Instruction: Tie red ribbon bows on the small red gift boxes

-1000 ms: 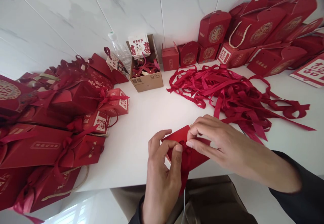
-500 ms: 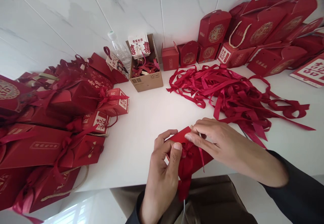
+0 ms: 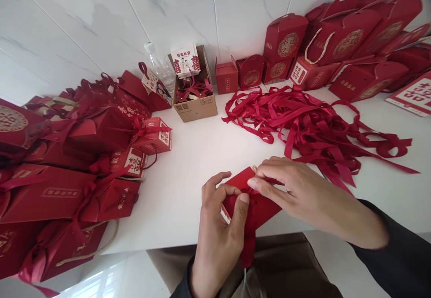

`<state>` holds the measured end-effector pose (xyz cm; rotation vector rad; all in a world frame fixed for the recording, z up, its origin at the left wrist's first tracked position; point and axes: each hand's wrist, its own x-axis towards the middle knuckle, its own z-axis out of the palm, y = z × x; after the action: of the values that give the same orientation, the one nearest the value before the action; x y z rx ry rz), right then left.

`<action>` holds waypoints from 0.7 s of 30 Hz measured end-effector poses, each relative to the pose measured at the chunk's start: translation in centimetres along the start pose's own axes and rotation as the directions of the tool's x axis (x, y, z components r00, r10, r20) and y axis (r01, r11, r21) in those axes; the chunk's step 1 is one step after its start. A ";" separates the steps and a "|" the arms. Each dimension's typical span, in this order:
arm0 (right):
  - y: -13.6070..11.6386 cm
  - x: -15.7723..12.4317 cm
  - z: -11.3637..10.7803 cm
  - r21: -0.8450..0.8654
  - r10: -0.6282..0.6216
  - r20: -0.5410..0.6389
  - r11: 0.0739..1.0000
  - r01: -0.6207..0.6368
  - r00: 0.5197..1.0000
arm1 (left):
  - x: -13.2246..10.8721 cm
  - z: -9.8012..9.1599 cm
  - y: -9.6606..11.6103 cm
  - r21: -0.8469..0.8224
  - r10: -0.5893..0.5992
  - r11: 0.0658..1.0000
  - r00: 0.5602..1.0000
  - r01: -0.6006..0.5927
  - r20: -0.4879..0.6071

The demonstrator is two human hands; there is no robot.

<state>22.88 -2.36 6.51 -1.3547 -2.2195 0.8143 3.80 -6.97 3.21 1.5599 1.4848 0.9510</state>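
A small red box (image 3: pixel 267 212) lies at the front edge of the white table, between my hands. A red ribbon (image 3: pixel 249 235) runs across it and hangs down past the table edge. My left hand (image 3: pixel 224 219) is at the box's left side, with thumb and index finger pinched on the ribbon. From the right, my right hand (image 3: pixel 286 183) pinches the ribbon near the top of the box, where a bit of beige cord shows. The ribbon between the two pinches is partly hidden by the fingers.
A heap of loose red ribbons (image 3: pixel 303 122) lies behind my right hand. Red gift boxes (image 3: pixel 63 190) are piled at the left, and more boxes (image 3: pixel 286 37) line the wall at right. A cardboard box (image 3: pixel 197 108) and a plastic bottle (image 3: pixel 160 66) stand at the back.
My left hand has shifted slightly right along the ribbon. The loose ribbon end that hung below my right hand no longer shows there, and more of the box's face is visible.
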 end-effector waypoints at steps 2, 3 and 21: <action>0.0 0.1 0.1 -0.030 0.019 -0.019 0.999 -0.020 1.000 | 0.1 0.0 -0.1 -0.017 -0.016 1.000 1.000 0.016 0.015; 0.0 0.1 0.1 -0.038 0.030 -0.021 0.999 -0.031 0.999 | 0.2 0.0 -0.1 -0.024 -0.022 0.999 1.000 0.022 0.017; 0.4 -0.1 0.2 0.008 0.065 0.001 0.998 -0.065 0.998 | -0.4 -0.9 -0.2 -0.036 -0.024 0.999 0.997 0.027 0.078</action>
<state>23.07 -2.39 6.03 -1.4296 -2.1802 0.8462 2.90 -7.31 3.44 1.5311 1.4221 0.8886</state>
